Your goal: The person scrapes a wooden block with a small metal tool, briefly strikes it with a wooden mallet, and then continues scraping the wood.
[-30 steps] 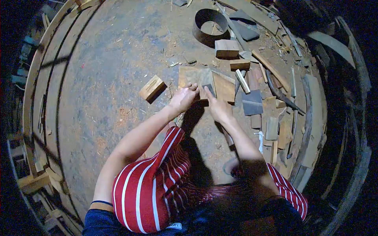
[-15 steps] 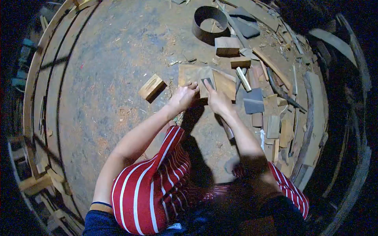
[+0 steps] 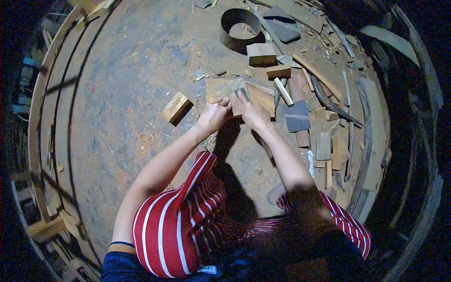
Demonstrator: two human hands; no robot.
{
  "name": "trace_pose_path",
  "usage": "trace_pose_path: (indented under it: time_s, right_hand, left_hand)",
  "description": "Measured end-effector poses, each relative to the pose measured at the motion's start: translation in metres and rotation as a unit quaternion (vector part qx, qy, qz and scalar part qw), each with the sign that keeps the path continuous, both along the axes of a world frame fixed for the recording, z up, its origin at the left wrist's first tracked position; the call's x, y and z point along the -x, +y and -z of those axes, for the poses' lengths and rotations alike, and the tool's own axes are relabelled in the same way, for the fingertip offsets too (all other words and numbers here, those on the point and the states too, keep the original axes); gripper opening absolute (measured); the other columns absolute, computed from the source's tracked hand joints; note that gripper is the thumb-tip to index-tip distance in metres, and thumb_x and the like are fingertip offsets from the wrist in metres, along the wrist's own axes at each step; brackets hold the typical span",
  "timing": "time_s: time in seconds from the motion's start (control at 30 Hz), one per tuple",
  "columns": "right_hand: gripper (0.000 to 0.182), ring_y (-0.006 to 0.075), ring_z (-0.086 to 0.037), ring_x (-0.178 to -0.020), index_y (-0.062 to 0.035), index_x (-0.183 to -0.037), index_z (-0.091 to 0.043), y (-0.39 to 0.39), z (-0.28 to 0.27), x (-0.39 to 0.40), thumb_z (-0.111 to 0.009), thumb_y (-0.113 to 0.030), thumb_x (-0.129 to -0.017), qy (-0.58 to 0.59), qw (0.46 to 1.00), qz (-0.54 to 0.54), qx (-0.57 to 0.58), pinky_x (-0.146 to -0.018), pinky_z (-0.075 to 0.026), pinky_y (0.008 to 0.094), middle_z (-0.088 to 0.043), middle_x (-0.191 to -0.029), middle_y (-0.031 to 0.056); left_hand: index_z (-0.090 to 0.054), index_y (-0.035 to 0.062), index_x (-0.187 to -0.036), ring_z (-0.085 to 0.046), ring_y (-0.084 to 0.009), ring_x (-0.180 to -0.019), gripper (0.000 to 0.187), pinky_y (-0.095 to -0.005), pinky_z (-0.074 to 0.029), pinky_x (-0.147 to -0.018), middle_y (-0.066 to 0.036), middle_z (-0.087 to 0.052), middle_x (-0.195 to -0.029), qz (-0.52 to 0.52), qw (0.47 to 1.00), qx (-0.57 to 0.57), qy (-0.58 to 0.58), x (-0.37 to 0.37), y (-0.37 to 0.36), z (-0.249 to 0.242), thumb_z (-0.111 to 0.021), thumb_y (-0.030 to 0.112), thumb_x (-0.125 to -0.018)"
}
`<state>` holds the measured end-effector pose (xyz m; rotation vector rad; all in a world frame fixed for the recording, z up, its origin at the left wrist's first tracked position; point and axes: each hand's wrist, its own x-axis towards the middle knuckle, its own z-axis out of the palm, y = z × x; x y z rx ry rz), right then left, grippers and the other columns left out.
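A flat wooden piece (image 3: pixel 223 88) lies on the ground before me, grey on part of its top. My left hand (image 3: pixel 213 116) has its fingers curled on the near edge of this wood. On the right part of the same wood, my right hand (image 3: pixel 254 115) presses a small dark piece that looks like sandpaper (image 3: pixel 241 91) under a stretched finger. Its other fingers are bent and partly hidden. Left of my hands rests a loose wood block (image 3: pixel 176 108). Another wooden piece (image 3: pixel 262 98) sits just right of the held one.
A dark round band (image 3: pixel 240 42) stands at the back, near a wood block (image 3: pixel 262 55). To the right lie a dark grey sheet (image 3: pixel 297 116), a thin stick (image 3: pixel 283 91), a curved dark tool (image 3: pixel 329 101) and several offcuts. Striped red cloth (image 3: pixel 164 235) covers my legs.
My right finger and the dark sandpaper-like piece have slid a little away from me over the wood. My left hand stays at the near edge. The whole view has shifted slightly.
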<state>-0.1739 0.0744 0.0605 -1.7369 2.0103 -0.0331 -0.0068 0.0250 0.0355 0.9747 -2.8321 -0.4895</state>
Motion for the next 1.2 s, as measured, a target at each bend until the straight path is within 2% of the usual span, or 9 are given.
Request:
trace_pose_path:
  time_s: [0.2,0.4,0.53,0.63,0.73,0.8,0.87,0.97,1.2]
  right_hand:
    - [0.05,0.0445,-0.06,-0.088,-0.0279,-0.142,-0.027,-0.025,0.01,0.005,-0.029,-0.018,-0.092,-0.011,0.999,0.0,0.047,-0.076,-0.048,0.0507,-0.059,-0.095,0.0324]
    - [0.049,0.0438,-0.061,-0.074,-0.0276,-0.142,-0.026,0.049,-0.005,0.004,-0.037,-0.025,-0.095,-0.034,0.999,0.028,-0.024,-0.069,-0.047,0.052,-0.06,-0.078,0.0299]
    - [0.048,0.0406,-0.06,-0.062,-0.0264,-0.142,-0.026,0.059,0.006,0.014,-0.038,-0.027,-0.095,-0.075,0.994,0.014,0.079,-0.058,-0.045,0.051,-0.059,-0.069,0.0267]
    - [0.054,0.0457,-0.06,-0.065,-0.0201,-0.143,-0.022,0.057,0.029,0.03,-0.043,-0.029,-0.093,-0.19,0.958,0.179,0.121,-0.059,-0.046,0.0547,-0.059,-0.068,0.0287]
    - [0.059,0.0459,-0.06,-0.064,-0.0205,-0.144,-0.015,0.053,0.052,0.044,-0.044,-0.027,-0.093,-0.088,0.98,0.157,0.09,-0.055,-0.045,0.054,-0.059,-0.067,0.0288]
    - [0.065,0.0453,-0.059,-0.059,-0.0211,-0.145,-0.009,0.059,0.054,0.045,-0.046,-0.027,-0.092,-0.035,0.989,0.118,0.085,-0.051,-0.044,0.0537,-0.059,-0.064,0.0271]
    - [0.068,0.0432,-0.057,-0.053,-0.0213,-0.145,-0.008,0.06,0.057,0.044,-0.048,-0.026,-0.092,-0.013,0.989,0.106,0.102,-0.048,-0.043,0.0532,-0.058,-0.059,0.0242]
    - [0.072,0.0403,-0.056,-0.051,-0.0218,-0.146,-0.005,0.058,0.057,0.042,-0.051,-0.024,-0.091,-0.018,0.991,0.099,0.093,-0.047,-0.043,0.0512,-0.056,-0.056,0.0212]
    - [0.073,0.0413,-0.057,-0.053,-0.0198,-0.146,-0.005,0.059,0.048,0.045,-0.052,-0.023,-0.09,-0.013,0.991,0.104,0.082,-0.049,-0.043,0.0517,-0.057,-0.057,0.0222]
  left_hand:
    - [-0.054,-0.0001,-0.104,-0.054,-0.0365,-0.104,0.032,-0.042,-0.048,-0.085,-0.017,-0.055,-0.112,0.005,0.997,0.025,0.07,-0.003,-0.001,0.009,-0.058,0.01,-0.074]
    - [-0.054,0.0027,-0.118,-0.053,-0.0348,-0.112,0.044,-0.0392,-0.047,-0.091,-0.015,-0.055,-0.122,-0.007,0.999,0.01,0.038,-0.006,0.005,0.0,-0.06,0.014,-0.076]
    - [-0.052,0.0049,-0.124,-0.051,-0.0333,-0.117,0.048,-0.0383,-0.045,-0.095,-0.015,-0.052,-0.127,-0.026,0.998,0.003,0.049,-0.01,0.003,0.009,-0.058,0.01,-0.076]
    - [-0.05,0.0062,-0.126,-0.047,-0.032,-0.121,0.052,-0.037,-0.044,-0.095,-0.013,-0.05,-0.13,-0.012,0.998,0.03,0.048,-0.012,0.007,0.006,-0.057,0.009,-0.075]
    - [-0.042,0.0121,-0.134,-0.038,-0.0328,-0.128,0.062,-0.0417,-0.039,-0.1,-0.014,-0.042,-0.137,-0.05,0.997,-0.044,-0.031,0.0,0.015,-0.012,-0.059,0.009,-0.074]
    - [-0.033,0.0207,-0.14,-0.027,-0.0359,-0.133,0.073,-0.051,-0.03,-0.105,-0.016,-0.031,-0.143,-0.018,0.997,0.064,-0.047,0.007,0.016,-0.006,-0.061,0.011,-0.073]
    - [-0.025,0.0306,-0.143,-0.017,-0.0461,-0.134,0.087,-0.0653,-0.018,-0.103,-0.017,-0.018,-0.148,-0.007,0.999,0.044,-0.028,0.015,0.012,0.002,-0.071,0.042,-0.07]
    - [-0.019,0.0379,-0.143,-0.008,-0.0477,-0.135,0.097,-0.074,-0.016,-0.096,-0.019,-0.008,-0.15,-0.02,0.996,0.015,-0.088,0.027,-0.001,-0.006,-0.071,0.056,-0.064]
    - [-0.012,0.0344,-0.145,-0.009,-0.0522,-0.133,0.112,-0.0739,-0.02,-0.093,-0.025,-0.005,-0.149,-0.022,0.989,-0.04,-0.138,0.04,-0.03,0.003,-0.078,0.052,-0.057]
